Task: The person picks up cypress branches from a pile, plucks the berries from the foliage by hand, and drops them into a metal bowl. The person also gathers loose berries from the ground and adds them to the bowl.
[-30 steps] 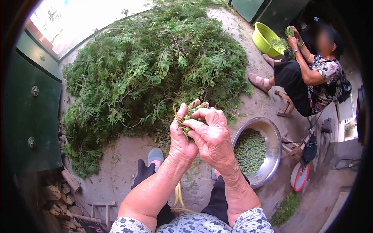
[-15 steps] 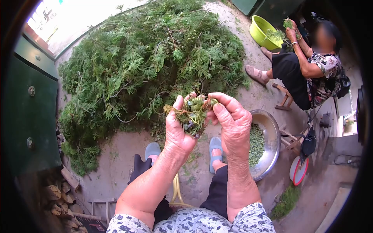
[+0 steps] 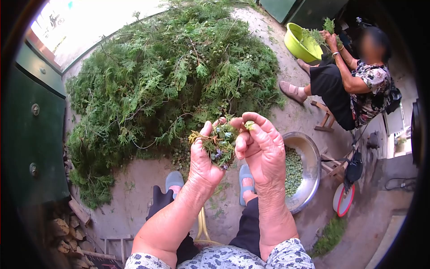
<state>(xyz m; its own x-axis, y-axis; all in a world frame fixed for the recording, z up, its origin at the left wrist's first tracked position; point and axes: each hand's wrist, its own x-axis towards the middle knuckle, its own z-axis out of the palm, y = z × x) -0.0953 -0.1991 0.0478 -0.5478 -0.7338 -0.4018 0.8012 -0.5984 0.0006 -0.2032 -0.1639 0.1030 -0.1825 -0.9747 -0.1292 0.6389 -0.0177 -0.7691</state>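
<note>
Cupping the sprig [image 3: 219, 142], the left hand [image 3: 204, 168] seems to steady it; the right hand [image 3: 268, 160] pinches a berry [image 3: 249, 125], the bowl [image 3: 312, 172] within easy reach, right.

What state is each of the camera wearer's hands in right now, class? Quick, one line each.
Left hand: partly curled, holding leafy sprigs.
Right hand: thumb and finger pinched on a small green piece.

To my left, I see a green cabinet [image 3: 36, 130] standing near some chopped firewood [image 3: 67, 231].
</note>
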